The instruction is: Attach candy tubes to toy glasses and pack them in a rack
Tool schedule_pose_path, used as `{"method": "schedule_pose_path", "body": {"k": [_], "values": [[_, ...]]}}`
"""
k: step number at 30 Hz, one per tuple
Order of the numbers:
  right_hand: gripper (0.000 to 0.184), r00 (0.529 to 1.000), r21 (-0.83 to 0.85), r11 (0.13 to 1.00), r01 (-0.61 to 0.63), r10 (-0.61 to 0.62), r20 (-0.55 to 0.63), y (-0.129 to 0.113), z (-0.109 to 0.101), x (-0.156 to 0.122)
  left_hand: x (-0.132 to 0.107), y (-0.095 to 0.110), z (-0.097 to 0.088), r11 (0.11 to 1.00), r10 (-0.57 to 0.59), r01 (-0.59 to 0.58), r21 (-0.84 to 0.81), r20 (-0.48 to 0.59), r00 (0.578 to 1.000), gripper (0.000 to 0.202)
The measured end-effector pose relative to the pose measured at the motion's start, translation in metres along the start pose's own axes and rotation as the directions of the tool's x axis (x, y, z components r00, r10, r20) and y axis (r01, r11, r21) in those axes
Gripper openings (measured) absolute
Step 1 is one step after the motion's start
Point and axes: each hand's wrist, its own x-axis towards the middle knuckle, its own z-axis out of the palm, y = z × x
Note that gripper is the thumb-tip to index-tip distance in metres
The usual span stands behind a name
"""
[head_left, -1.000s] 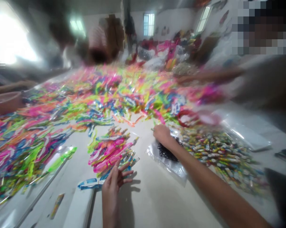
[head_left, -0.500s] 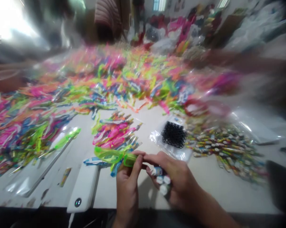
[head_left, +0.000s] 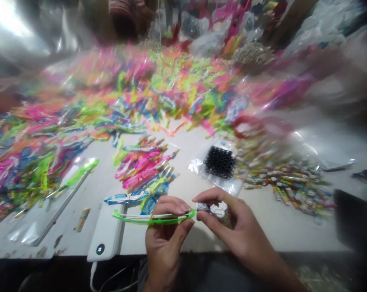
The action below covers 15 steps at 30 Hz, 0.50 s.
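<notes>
Green strip (head_left: pixel 154 220) now level, fingers of left hand (head_left: pixel 167 243), right hand (head_left: pixel 238 229) pinching it

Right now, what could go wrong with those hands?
The thin neon green plastic strip lying across the left hand could slip or bend where it meets the small printed piece pinched in the right hand. Its far end, near the white power bank, might also catch the loose pink and blue strips just beyond it.
</notes>
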Motion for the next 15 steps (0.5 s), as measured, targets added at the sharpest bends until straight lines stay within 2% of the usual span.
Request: {"method": "schedule_pose_path", "body": {"k": [5,10,15], "values": [[0.013,0.998,-0.017,0.998,0.06,-0.061,-0.025,0.003,-0.001,-0.004,0.001,0.004,0.004,0.998,0.059,-0.059,0.02,-0.003,0.998,0.024],[0.013,0.998,-0.009,0.998,0.064,-0.064,0.029,0.006,0.001,-0.008,0.002,0.002,0.001,0.979,0.183,-0.184,0.09,0.018,0.983,0.026],[0.017,0.976,-0.015,0.976,0.217,-0.217,0.014,0.011,0.006,-0.009,0.006,-0.013,-0.006,0.975,0.21,-0.21,0.067,-0.003,0.978,0.024]]}}
